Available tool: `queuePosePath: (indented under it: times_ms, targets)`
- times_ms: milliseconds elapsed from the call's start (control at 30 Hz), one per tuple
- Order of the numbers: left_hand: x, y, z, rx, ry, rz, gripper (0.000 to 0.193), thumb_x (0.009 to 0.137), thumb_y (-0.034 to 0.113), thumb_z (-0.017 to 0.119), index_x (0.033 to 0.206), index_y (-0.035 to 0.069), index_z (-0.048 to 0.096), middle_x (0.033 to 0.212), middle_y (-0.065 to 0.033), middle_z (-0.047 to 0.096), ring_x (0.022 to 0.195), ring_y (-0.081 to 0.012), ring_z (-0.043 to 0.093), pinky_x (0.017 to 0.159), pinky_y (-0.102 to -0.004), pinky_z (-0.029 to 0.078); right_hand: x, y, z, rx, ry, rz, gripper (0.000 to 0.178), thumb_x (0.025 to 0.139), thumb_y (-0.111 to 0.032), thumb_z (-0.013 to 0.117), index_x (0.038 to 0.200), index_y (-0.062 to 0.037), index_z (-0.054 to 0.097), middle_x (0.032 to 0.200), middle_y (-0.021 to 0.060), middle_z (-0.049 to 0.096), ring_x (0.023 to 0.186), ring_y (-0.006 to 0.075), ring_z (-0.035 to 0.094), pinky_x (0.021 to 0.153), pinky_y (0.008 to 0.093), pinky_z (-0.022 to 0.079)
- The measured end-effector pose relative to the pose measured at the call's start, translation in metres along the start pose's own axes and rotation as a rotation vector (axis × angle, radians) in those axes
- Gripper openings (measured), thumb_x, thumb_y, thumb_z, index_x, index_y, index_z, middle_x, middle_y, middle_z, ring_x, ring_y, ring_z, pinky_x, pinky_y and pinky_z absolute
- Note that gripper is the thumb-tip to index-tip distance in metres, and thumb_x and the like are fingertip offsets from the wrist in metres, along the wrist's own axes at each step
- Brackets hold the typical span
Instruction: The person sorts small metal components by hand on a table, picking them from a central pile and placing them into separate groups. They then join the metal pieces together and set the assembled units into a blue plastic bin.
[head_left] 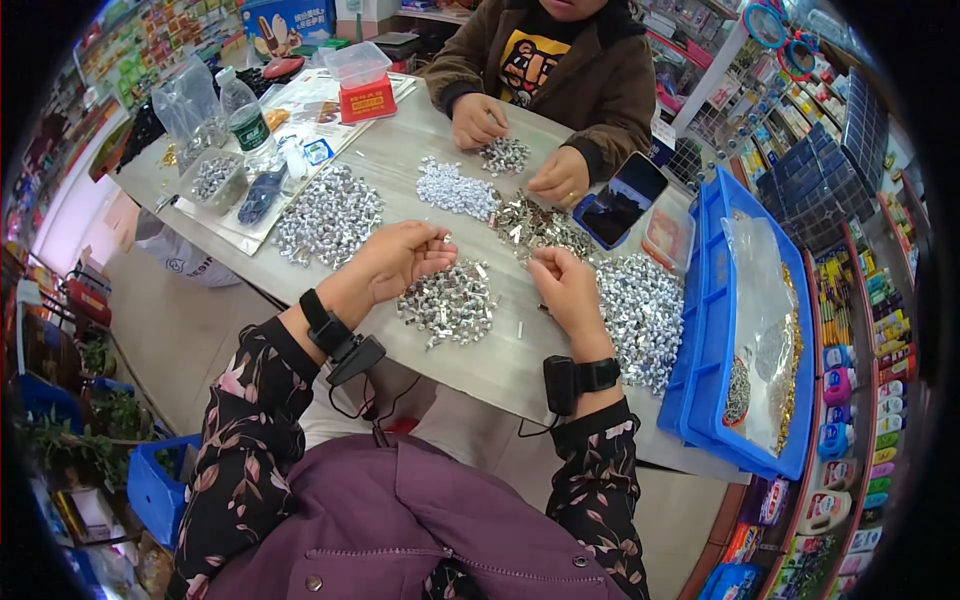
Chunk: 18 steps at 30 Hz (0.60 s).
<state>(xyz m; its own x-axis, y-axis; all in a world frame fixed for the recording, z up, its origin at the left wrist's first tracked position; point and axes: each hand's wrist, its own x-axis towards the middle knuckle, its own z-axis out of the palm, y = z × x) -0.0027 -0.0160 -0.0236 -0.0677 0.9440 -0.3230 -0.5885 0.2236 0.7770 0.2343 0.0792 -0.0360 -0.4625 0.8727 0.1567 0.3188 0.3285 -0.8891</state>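
My left hand [395,262] curls its fingers around a small silver piece pinched at the fingertips, just above the pile [447,302] of silver pieces on the table [480,370]. My right hand [566,285] rests by the pile, fingers bent; whether it holds anything I cannot tell.

Dark floral sleeves [245,440] over a purple vest [400,530]; a black strap [318,318] on each wrist, cabled beside the vest.
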Motion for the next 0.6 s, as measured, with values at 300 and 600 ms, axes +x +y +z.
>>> queuePosePath:
  times_ms: [300,600]
  targets:
    - [-0.0061,0.0007,-0.0002,0.049,0.049,0.06,0.018,0.088,0.008,0.049,0.1,-0.005,0.049,0.088,-0.0151,0.058,0.076,-0.0174,0.061,0.065,-0.0228,0.054,-0.003,0.0054,0.0093,-0.449,0.076,-0.234,0.019,0.075,-0.018,0.062,0.089,-0.0059,0.064,0.074,0.0096,0.059,0.066,0.0227,0.057,0.059,0.0319,0.045]
    - [0.001,0.0099,0.0003,0.676,0.073,0.095,0.018,0.086,0.014,0.054,0.096,-0.001,0.053,0.079,-0.0076,0.059,0.071,-0.0114,0.059,0.058,-0.0224,0.05,-0.0034,0.0024,0.0068,-0.51,0.074,-0.139,0.015,0.074,-0.022,0.063,0.081,-0.0089,0.064,0.073,0.0089,0.058,0.068,0.0246,0.058,0.06,0.0341,0.046]
